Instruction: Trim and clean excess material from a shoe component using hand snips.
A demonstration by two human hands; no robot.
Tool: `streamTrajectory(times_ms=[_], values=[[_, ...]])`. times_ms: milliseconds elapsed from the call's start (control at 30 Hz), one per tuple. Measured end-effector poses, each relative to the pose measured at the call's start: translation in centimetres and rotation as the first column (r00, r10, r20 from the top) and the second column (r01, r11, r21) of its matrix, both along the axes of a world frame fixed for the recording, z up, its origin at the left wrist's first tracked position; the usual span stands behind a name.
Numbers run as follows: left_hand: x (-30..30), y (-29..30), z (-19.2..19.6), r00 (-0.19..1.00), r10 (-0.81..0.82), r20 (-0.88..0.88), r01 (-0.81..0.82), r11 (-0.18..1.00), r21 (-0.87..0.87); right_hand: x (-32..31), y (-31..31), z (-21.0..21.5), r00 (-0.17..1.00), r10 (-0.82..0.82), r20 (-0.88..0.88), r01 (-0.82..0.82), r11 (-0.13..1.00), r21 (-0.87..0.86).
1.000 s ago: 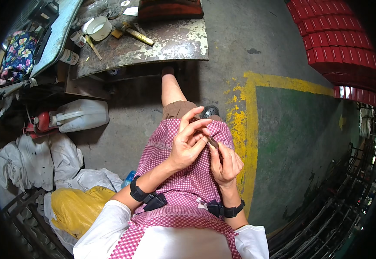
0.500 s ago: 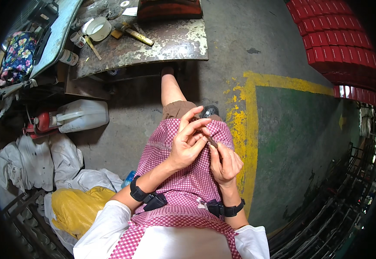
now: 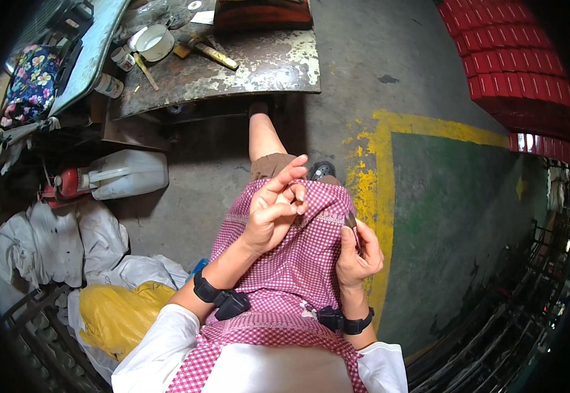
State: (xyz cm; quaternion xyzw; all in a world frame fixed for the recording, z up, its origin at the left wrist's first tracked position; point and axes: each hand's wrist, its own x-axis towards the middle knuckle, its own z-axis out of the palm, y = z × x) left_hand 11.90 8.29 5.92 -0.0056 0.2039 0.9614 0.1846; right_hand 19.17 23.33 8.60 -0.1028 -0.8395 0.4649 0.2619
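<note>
My left hand (image 3: 273, 211) is raised over my lap, palm turned inward. Its upper fingers stretch out while the lower ones curl loosely near the thumb, and nothing shows in it. To its right, above my knee, my right hand (image 3: 359, 254) pinches a small dark narrow tool (image 3: 351, 220) between thumb and fingers. The tool's slim end points up and away from me; its lower part is hidden in the fingers, so its exact kind cannot be told. Beneath both hands lies my pink-and-white checked apron (image 3: 278, 262).
A worn table (image 3: 278, 59) ahead carries a white pot (image 3: 154, 43), brushes and a dark red-brown box (image 3: 262, 14). At left lie a whitish plastic jug (image 3: 131, 174), white sacks (image 3: 52, 242) and a yellow sack (image 3: 121, 314). Red boxes (image 3: 507, 59) are stacked far right; metal racks (image 3: 494, 314) stand nearer.
My hands have drawn apart: the left moved slightly left, the right moved right and a little down with the dark tool in it. The tool's end now points more upright.
</note>
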Motion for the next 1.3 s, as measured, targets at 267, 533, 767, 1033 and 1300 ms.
streamTrajectory(times_ms=[267, 533, 767, 1033, 1300], values=[[-0.4, -0.6, -0.1, 0.995, -0.049, 0.082, 0.037, 0.989, 0.145, -0.2, -0.9, 0.4, 0.994, 0.1, 0.053, -0.099, 0.994, -0.038], [-0.4, -0.7, 0.0, 0.994, -0.058, 0.094, 0.044, 0.988, 0.146, -0.7, -1.6, 0.5, 0.984, 0.178, 0.027, -0.178, 0.984, -0.003], [-0.4, -0.6, 0.6, 0.988, -0.058, 0.141, 0.045, 0.994, 0.097, -1.0, -2.0, 0.6, 0.981, 0.194, 0.017, -0.193, 0.981, -0.012], [-0.2, -0.6, 0.2, 0.996, -0.089, 0.025, 0.089, 0.996, 0.021, -1.4, -2.3, 0.7, 0.974, 0.225, -0.014, -0.225, 0.974, 0.022], [-0.2, -0.5, 0.2, 0.996, -0.094, -0.009, 0.093, 0.994, -0.059, -1.4, -2.3, 0.5, 0.977, 0.211, 0.007, -0.211, 0.977, -0.036]])
